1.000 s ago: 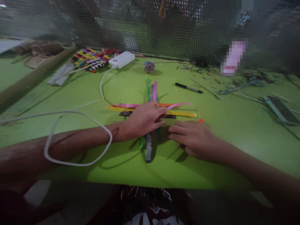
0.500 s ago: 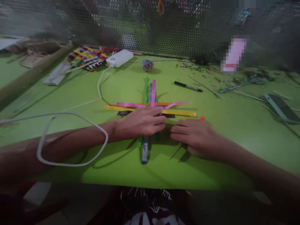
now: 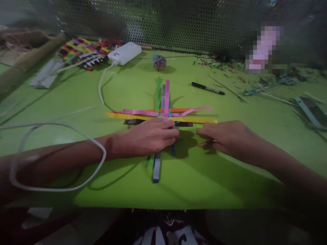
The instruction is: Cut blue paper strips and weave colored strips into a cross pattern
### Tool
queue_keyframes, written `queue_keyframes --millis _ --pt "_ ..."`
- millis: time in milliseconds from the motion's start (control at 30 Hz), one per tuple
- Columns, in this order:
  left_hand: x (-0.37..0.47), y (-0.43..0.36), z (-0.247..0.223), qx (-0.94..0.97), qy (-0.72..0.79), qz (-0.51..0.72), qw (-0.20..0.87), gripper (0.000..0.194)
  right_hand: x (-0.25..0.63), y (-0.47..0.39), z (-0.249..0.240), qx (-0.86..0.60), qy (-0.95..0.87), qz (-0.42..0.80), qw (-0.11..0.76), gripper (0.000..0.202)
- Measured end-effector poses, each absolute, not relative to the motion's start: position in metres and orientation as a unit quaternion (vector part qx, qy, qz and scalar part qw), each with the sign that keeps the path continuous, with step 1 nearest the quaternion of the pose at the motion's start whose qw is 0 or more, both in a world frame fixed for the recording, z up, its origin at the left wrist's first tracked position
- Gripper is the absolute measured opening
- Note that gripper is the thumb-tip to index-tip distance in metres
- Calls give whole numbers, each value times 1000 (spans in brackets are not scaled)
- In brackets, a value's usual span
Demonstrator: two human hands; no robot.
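Note:
Coloured flat strips cross each other over the green table, among them a pink strip [image 3: 167, 92], a yellow strip [image 3: 201, 120], a grey strip [image 3: 156, 170] and a green strip [image 3: 158, 92]. My left hand [image 3: 153, 136] lies over the lower part of the crossing, its fingers curled onto the strips and hiding part of them. A blue strip [image 3: 173, 149] sticks out below its fingertips. Just right of the strips, my right hand [image 3: 224, 137] is held low over the table with bent fingers. Whatever it grips is mostly hidden under the palm.
A white cable [image 3: 58, 189] loops across my left forearm from a white power bank [image 3: 125, 53]. Behind the strips are a ball [image 3: 159, 62] and a black pen [image 3: 208, 88]. A phone-like device [image 3: 311, 112] lies right; a colourful woven piece [image 3: 81, 51] lies back left.
My right hand has shifted slightly right and turned; the orange end and thin dark point seen by it before are out of sight. My left hand stays on the strips. The view has shifted.

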State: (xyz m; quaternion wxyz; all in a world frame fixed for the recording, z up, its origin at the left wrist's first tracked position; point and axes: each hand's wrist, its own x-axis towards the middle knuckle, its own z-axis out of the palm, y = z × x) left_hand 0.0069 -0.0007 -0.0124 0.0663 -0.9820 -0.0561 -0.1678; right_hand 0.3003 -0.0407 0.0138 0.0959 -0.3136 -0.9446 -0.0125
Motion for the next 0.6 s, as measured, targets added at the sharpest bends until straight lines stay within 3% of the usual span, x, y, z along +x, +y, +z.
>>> queue_keyframes --millis 67,167,400,600 --pt "7 0 -15 -981 -62 -173 58 25 297 -41 13 -319 -945 -10 73 39" --pt "7 1 -17 -979 -67 -187 50 29 290 -43 12 -296 -954 -5 42 36" --pt "7 0 -15 -978 -77 -195 21 23 284 -48 5 -245 -958 -104 110 27" --pt "7 -1 -14 -975 -86 -203 12 27 287 -54 -4 -232 -959 -107 121 18"
